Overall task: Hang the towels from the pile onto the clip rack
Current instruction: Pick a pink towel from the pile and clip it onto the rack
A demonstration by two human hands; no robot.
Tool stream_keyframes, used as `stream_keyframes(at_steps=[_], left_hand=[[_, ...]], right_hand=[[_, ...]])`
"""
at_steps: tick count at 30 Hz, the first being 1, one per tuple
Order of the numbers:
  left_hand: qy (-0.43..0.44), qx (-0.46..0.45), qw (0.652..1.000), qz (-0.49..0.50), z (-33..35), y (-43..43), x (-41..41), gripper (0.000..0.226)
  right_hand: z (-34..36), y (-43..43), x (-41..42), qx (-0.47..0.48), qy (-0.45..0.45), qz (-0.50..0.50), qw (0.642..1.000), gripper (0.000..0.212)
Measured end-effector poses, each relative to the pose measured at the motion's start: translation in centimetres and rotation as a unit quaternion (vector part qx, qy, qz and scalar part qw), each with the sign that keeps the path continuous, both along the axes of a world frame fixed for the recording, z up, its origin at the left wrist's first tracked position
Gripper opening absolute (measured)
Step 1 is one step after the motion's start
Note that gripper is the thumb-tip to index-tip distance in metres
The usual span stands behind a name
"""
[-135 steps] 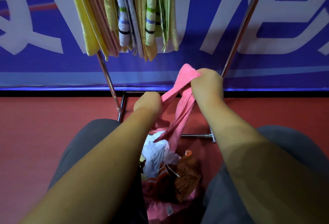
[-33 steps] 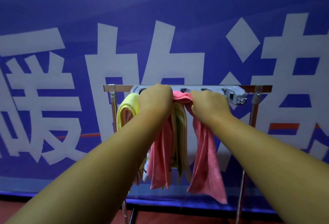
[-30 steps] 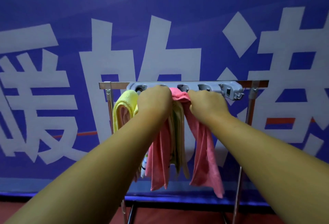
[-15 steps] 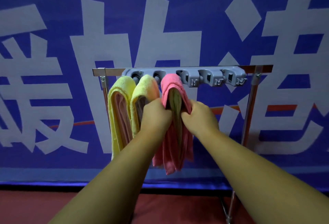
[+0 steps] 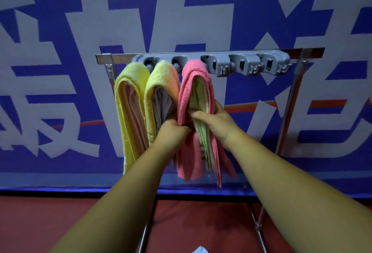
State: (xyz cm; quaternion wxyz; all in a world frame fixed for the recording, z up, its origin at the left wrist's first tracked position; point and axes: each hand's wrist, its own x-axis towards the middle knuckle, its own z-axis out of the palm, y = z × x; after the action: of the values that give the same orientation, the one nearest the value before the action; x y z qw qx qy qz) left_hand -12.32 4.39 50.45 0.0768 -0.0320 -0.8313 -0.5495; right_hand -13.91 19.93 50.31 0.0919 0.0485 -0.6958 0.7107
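Observation:
A grey clip rack (image 5: pixel 243 65) is fixed to a metal bar at chest height. Three bundles hang from its left clips: a yellow towel (image 5: pixel 130 99), a yellow-orange towel (image 5: pixel 161 83) and a pink towel (image 5: pixel 193 79) draped over greenish towels. My left hand (image 5: pixel 171 132) grips the pink towel's left fold. My right hand (image 5: pixel 215 120) holds its right fold, thumb across the green layers. The three clips on the right are empty. The pile shows only as a white scrap (image 5: pixel 199 250) at the bottom edge.
A blue banner (image 5: pixel 60 21) with large white characters stands right behind the rack. The rack's metal legs (image 5: pixel 285 115) run down to a red floor (image 5: pixel 40 222). A low crossbar joins the legs near the floor.
The pink towel went from the pile up onto the third clip. Both hands have slid down from the clip to the middle of the hanging towel.

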Motion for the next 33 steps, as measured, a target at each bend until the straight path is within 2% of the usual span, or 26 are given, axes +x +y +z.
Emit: stream_keyframes(at_steps=[5, 10, 13, 15, 20, 24, 27, 28, 30, 33], left_hand=[[0.054, -0.068, 0.992, 0.096, -0.7, -0.3, -0.4, 0.012], [0.097, -0.116, 0.980, 0.133, -1.8, 0.1, 0.0, 0.010], [0.085, -0.175, 0.973, 0.120, -2.5, 0.3, 0.4, 0.013], [0.058, -0.201, 0.973, 0.096, -3.0, 0.3, 0.7, 0.016], [-0.005, -0.186, 0.983, 0.011, -5.5, 0.4, 0.8, 0.011], [-0.023, -0.188, 0.981, -0.052, -7.9, 0.4, 1.5, 0.007], [-0.022, -0.210, 0.976, -0.052, -10.7, -0.1, 1.8, 0.030], [-0.026, -0.216, 0.975, -0.050, -11.9, -0.3, 1.7, 0.027], [-0.046, -0.253, 0.965, -0.044, -14.7, -0.8, 1.5, 0.017], [-0.106, -0.263, 0.957, -0.066, -19.5, -1.8, 1.6, 0.027]], right_hand=[[0.4, 0.6, 0.0, 0.021, 0.008, -0.059, 0.998, 0.021], [1.1, 1.2, 1.0, 0.041, 0.005, -0.049, 0.998, 0.014], [1.3, 1.4, 1.7, 0.046, 0.000, -0.037, 0.998, 0.011], [1.1, 1.4, 1.7, 0.049, -0.005, -0.032, 0.998, 0.015], [-1.1, 1.2, 1.9, 0.068, -0.023, -0.019, 0.997, 0.051], [-5.4, 1.2, 3.0, 0.099, -0.070, -0.006, 0.993, 0.056], [-9.8, 1.3, 3.9, 0.126, -0.122, -0.008, 0.984, 0.058], [-11.1, 1.3, 4.3, 0.134, -0.141, -0.002, 0.981, 0.055], [-14.0, 1.5, 5.0, 0.149, -0.181, -0.016, 0.972, 0.056], [-17.9, 2.1, 6.3, 0.202, -0.247, -0.033, 0.947, 0.053]])
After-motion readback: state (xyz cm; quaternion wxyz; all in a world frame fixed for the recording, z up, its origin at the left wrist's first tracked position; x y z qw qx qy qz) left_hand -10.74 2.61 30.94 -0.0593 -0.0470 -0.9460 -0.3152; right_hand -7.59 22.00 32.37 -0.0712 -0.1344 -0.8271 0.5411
